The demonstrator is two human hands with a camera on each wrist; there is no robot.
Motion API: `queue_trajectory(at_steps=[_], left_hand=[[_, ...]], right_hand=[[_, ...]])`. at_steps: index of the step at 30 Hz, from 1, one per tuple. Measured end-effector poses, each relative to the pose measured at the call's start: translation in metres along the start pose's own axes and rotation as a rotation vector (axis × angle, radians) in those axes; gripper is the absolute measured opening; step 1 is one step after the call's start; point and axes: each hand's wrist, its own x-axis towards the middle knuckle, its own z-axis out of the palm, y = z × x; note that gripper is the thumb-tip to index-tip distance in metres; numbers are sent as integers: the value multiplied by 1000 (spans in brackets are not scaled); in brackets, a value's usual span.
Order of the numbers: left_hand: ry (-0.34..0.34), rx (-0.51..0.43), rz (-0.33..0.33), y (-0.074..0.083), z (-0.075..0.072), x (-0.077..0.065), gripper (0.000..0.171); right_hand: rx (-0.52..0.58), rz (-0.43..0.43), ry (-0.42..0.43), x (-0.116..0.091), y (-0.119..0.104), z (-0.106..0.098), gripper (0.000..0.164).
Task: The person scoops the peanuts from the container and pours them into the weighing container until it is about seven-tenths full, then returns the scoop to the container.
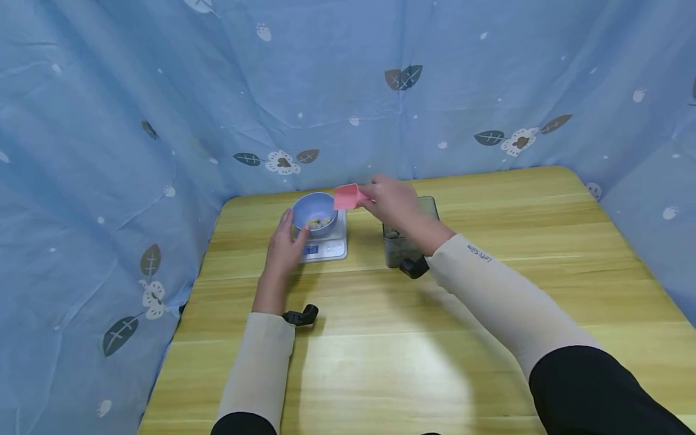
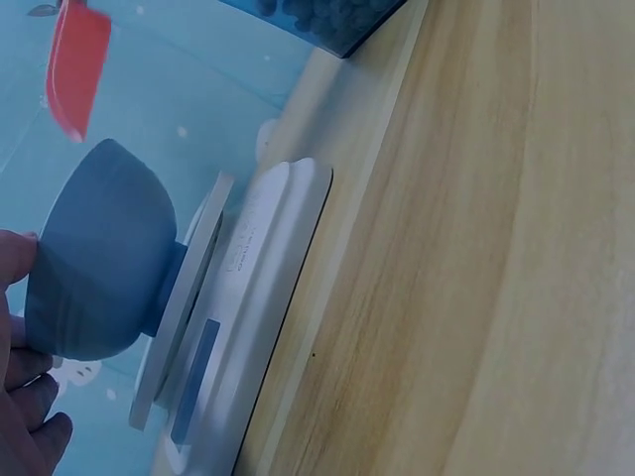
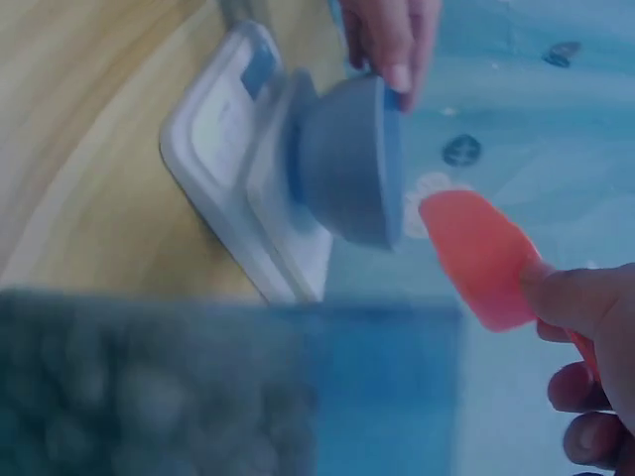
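A blue bowl (image 1: 314,212) with some pale pieces in it stands on a white kitchen scale (image 1: 325,249). My left hand (image 1: 285,244) holds the bowl at its left side, thumb and fingers spread along the rim. In my right hand (image 1: 394,202) is a pink scoop (image 1: 346,197), gripped by its handle and held just above and to the right of the bowl. From the right wrist view, the scoop (image 3: 481,258) points toward the bowl's opening without touching it. The left wrist view shows the bowl's footed base on the scale's raised plate (image 2: 184,297).
A see-through container (image 1: 399,248) of dark, lumpy pieces stands right of the scale, partly hidden beneath my right forearm. The wooden table (image 1: 380,362) reaches back to a blue patterned curtain (image 1: 348,90). The scale's small display (image 1: 311,249) is lit.
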Motion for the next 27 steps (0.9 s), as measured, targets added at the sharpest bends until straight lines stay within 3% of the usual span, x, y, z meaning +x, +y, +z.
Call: queue_trajectory(at_steps=[6, 14, 20, 27], left_hand=[[-14, 0, -13, 2, 0, 0, 76], [-1, 64, 5, 12, -3, -1, 80], [30, 91, 49, 32, -9, -2, 82], [0, 71, 188, 66, 1, -10, 80]], right_hand=[[109, 34, -59, -25, 37, -33, 39], [90, 25, -135, -59, 78, -64, 35], [-8, -54, -132, -66, 83, -53, 11], [-32, -34, -215, -70, 80, -30, 15]])
